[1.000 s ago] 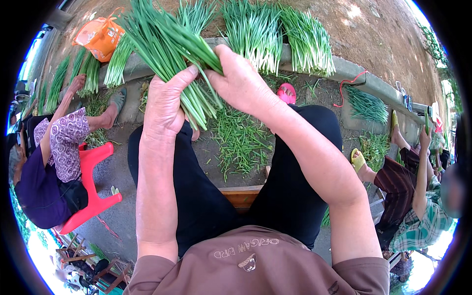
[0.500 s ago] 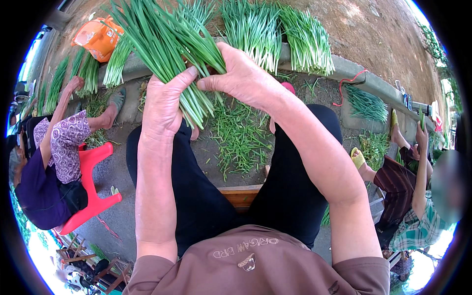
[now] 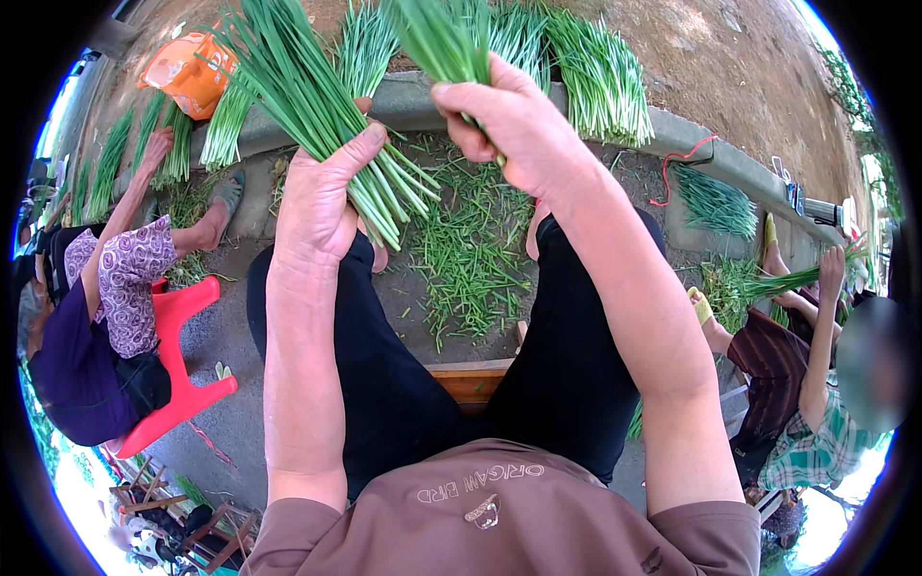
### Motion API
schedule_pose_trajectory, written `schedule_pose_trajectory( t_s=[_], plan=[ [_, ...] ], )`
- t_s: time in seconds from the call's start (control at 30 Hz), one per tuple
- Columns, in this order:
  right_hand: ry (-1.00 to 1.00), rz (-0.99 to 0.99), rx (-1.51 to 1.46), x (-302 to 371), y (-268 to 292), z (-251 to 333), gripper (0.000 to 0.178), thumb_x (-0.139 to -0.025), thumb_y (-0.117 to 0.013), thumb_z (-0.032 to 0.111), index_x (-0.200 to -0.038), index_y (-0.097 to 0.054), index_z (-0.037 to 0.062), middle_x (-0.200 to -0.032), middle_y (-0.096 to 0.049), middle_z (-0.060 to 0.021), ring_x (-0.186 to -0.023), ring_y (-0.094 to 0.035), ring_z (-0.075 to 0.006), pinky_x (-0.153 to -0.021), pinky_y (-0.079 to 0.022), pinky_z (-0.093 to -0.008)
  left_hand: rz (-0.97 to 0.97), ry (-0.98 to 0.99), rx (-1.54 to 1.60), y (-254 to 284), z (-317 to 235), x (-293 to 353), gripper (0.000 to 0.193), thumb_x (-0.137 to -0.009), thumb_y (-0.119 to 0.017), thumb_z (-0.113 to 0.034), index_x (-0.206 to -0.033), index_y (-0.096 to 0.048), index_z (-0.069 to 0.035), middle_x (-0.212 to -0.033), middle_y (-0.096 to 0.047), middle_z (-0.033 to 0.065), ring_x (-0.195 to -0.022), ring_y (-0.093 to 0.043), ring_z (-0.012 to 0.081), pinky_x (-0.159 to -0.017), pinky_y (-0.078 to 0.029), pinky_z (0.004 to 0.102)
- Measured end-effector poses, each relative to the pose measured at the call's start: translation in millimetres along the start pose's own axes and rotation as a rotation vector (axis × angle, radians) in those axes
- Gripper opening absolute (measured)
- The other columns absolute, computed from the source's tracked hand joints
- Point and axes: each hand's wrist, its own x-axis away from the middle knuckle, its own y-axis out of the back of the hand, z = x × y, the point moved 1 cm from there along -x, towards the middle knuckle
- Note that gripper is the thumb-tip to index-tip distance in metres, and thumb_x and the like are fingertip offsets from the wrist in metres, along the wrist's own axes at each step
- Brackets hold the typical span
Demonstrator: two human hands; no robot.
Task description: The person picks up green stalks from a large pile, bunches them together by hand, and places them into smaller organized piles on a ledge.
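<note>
My left hand [image 3: 322, 202] is closed round a thick bunch of long green chives [image 3: 293, 82], its thumb across the pale stems. The leaves point up and to the left, and the cut ends stick out below at the right. To the right of it, my right hand [image 3: 528, 130] grips a smaller bunch of chives [image 3: 445, 40], slightly blurred, leaves upward. The two bunches are apart. Below my hands, short green clippings [image 3: 471, 274] lie scattered on the ground between my feet.
Bundles of chives [image 3: 600, 82] line the stone kerb [image 3: 408, 101], with an orange bucket [image 3: 189, 75] at the far left. A person [image 3: 82, 384] sits on a red plastic stool [image 3: 178, 350] at left. At right another person [image 3: 807, 442] holds chives. A wooden seat [image 3: 471, 387] is beneath me.
My right hand has moved up and right, away from my left hand, carrying a smaller bunch of chives. The person at right now holds chives stretched out toward the left.
</note>
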Motion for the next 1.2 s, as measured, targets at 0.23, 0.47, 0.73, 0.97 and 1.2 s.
schedule_pose_trajectory(
  t_s=[0.23, 0.47, 0.73, 0.97, 1.2],
  plan=[
    [0.127, 0.095, 0.557, -5, -11, -25, 0.040, -0.077, -0.072, 0.022, -0.106, -0.057, -0.0006, -0.081, -0.060, -0.0036, -0.079, -0.054, -0.0108, -0.075, -0.043, -0.0256, 0.069, -0.024, 0.027, -2, 1, 3, 0.029, -0.079, -0.066, -0.001, -0.107, -0.057, -0.002, -0.098, -0.061, 0.0060, -0.085, -0.059, 0.0153, -0.075, -0.050, 0.0283],
    [0.064, 0.082, 0.446, 2, -16, -11, 0.021, -0.085, -0.061, 0.023, -0.096, -0.059, 0.0049, -0.055, -0.041, 0.0068, -0.044, -0.031, -0.0010, -0.040, -0.020, -0.0193, 0.064, -0.033, 0.011, 0, 1, 6, 0.028, -0.079, -0.065, 0.000, -0.106, -0.057, -0.002, -0.095, -0.062, 0.0053, -0.082, -0.060, 0.0155, -0.073, -0.051, 0.0284],
    [-0.111, 0.142, 0.322, 8, -17, -9, 0.027, -0.077, -0.072, 0.024, -0.087, -0.057, 0.0044, -0.057, -0.044, 0.0056, -0.046, -0.035, -0.0026, -0.042, -0.025, -0.0199, 0.043, -0.027, 0.058, 3, 4, 7, 0.025, -0.079, -0.066, 0.000, -0.102, -0.058, -0.002, -0.096, -0.062, 0.0058, -0.084, -0.061, 0.0158, -0.073, -0.051, 0.0291],
    [-0.088, 0.153, 0.514, 5, -21, -19, 0.024, -0.075, -0.072, 0.022, -0.084, -0.059, 0.0042, -0.061, -0.049, 0.0037, -0.049, -0.039, -0.0044, -0.044, -0.029, -0.0212, 0.024, -0.054, 0.079, 4, 6, 8, 0.028, -0.078, -0.067, 0.000, -0.104, -0.058, -0.002, -0.098, -0.062, 0.0069, -0.085, -0.061, 0.0172, -0.073, -0.051, 0.0296],
    [-0.089, 0.044, 0.152, 5, -5, -9, 0.018, -0.081, -0.061, 0.017, -0.090, -0.060, 0.0010, -0.075, -0.060, -0.0026, -0.055, -0.051, -0.0081, -0.046, -0.038, -0.0247, 0.008, -0.016, -0.038, 11, 5, 6, 0.038, -0.077, -0.070, -0.006, -0.112, -0.053, -0.001, -0.084, -0.060, 0.0063, -0.075, -0.058, 0.0160, -0.068, -0.051, 0.0310]
  ],
)
